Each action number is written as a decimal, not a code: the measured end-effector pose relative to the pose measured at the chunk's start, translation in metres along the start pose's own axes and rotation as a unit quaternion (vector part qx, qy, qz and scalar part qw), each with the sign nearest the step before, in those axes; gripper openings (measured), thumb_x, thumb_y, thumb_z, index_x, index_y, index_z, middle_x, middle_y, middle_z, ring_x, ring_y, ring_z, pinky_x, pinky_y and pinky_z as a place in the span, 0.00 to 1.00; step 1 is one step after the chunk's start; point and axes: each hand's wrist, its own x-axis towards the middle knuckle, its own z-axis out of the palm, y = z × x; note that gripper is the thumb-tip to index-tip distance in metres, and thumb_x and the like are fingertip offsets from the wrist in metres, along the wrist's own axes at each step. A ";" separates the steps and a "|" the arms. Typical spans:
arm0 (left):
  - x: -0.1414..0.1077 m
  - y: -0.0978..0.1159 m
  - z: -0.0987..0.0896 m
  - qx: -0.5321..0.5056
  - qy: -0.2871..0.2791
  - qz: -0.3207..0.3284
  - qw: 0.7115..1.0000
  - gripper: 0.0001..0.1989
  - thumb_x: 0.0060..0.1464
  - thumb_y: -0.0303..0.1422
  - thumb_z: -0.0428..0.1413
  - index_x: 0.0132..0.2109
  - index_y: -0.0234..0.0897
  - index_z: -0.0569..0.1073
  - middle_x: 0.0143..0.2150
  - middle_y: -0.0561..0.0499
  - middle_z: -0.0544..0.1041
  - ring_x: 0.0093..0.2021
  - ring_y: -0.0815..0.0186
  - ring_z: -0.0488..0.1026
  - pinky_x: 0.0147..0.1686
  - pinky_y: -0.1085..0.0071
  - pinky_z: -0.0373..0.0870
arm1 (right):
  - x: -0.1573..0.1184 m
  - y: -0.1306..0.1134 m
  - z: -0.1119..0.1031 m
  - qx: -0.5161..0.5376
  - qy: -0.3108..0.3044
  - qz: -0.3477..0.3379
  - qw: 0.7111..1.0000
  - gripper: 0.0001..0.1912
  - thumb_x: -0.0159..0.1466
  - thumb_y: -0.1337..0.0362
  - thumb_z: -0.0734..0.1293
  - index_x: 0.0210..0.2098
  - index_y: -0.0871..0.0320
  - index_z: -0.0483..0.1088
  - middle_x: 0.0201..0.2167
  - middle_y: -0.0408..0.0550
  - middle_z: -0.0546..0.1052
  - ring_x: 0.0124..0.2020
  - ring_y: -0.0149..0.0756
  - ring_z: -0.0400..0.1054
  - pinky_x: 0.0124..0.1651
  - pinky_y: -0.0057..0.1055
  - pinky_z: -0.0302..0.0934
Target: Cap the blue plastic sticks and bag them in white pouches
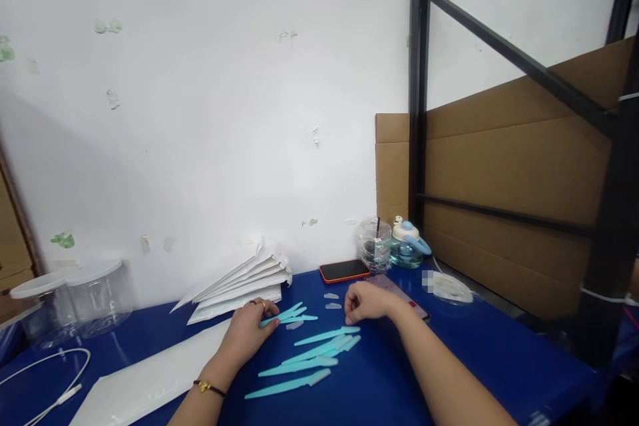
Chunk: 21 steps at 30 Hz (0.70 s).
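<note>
My left hand [253, 327] closes its thumb and fingers around the near ends of several turquoise eyebrow razors [294, 315], which fan out to the right on the table. A loose clear blade cap [294, 325] lies just under them. To the right, my right hand [363, 302] is closed with its fingertips pinched low over the table; what they hold, if anything, is hidden. Two more clear caps [333, 306] rest just left of it. Between and below my hands, several capped eyebrow razors [294, 381] lie in a loose row, their capped ends pointing right.
A stack of white padded envelopes [239, 283] leans at the wall, and another white mailer [160, 373] lies left. Behind are an orange-edged phone [344, 271], a second phone [419, 310], a plastic cup [375, 246] and a bottle [407, 253]. Clear tubs [102, 299] stand left.
</note>
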 end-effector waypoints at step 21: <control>0.000 0.020 0.008 -0.015 -0.057 0.052 0.997 0.12 0.55 0.37 0.48 0.30 0.39 0.73 0.30 0.53 0.74 0.31 0.67 0.68 0.31 0.74 0.56 | 0.008 -0.005 0.014 -0.004 0.051 -0.067 0.996 0.03 0.50 0.67 0.71 0.25 0.60 0.74 0.28 0.43 0.73 0.27 0.28 0.65 0.27 0.21 0.56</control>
